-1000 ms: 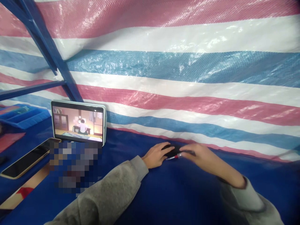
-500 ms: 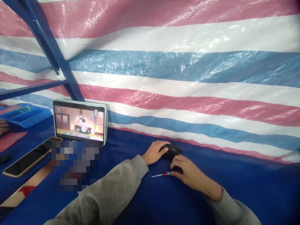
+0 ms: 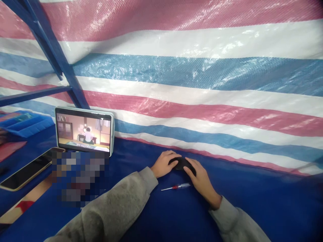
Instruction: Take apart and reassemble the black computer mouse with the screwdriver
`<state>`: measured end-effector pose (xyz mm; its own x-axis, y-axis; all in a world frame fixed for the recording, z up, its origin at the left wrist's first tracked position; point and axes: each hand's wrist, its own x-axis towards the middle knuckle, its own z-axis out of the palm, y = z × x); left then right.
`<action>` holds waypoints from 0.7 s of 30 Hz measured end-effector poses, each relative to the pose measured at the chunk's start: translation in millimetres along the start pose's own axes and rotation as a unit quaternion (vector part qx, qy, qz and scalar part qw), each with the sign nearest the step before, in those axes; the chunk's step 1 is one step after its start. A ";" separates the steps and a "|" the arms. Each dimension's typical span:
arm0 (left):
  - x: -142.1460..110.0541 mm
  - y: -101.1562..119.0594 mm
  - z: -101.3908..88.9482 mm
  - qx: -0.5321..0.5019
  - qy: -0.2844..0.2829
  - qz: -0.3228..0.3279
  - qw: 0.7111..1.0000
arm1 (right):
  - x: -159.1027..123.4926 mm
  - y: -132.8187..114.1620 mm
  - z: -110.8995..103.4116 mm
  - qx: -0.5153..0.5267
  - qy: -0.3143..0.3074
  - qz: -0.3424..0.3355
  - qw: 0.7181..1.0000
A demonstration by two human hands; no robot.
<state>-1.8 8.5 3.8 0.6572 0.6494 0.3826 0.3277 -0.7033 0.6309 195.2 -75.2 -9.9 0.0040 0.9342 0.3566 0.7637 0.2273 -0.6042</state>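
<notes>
A small black object (image 3: 180,163), rounded like a computer mouse, lies on the blue table cover near the striped tarp. My left hand (image 3: 163,163) curls round its left side, and my right hand (image 3: 200,178) closes over its right side, so both hold it. A thin screwdriver (image 3: 175,187) with a red and clear handle lies loose on the cover just in front of the hands, touching neither. Grey sleeves cover both of my forearms.
A tablet (image 3: 84,130) playing a video leans against the tarp wall at the left. A phone (image 3: 27,169) lies flat in front of it. A blue tray (image 3: 24,123) sits at the far left. Blue metal frame bars (image 3: 54,64) cross the upper left.
My right hand carried the screwdriver away from the black object, laid it on the cover, let go, and came back onto the object. The left hand stayed put.
</notes>
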 end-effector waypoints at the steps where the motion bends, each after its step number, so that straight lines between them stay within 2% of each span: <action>1: -0.2 -0.1 -0.7 0.000 0.005 0.001 1.000 | 0.1 0.2 0.0 -0.001 0.001 0.001 1.000; 11: 0.7 -7.9 -5.3 0.048 0.006 0.062 0.997 | -0.8 0.8 1.5 -0.011 0.006 -0.005 1.000; 21: -4.6 -5.3 -1.7 0.047 0.077 0.125 0.988 | -1.0 -1.0 1.2 -0.022 0.014 -0.009 1.000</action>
<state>-7.7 9.7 -0.2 0.6165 0.4833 0.6216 0.2347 -0.8664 0.4408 193.7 -76.0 -10.5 0.0082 0.9221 0.3870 0.7917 0.2304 -0.5658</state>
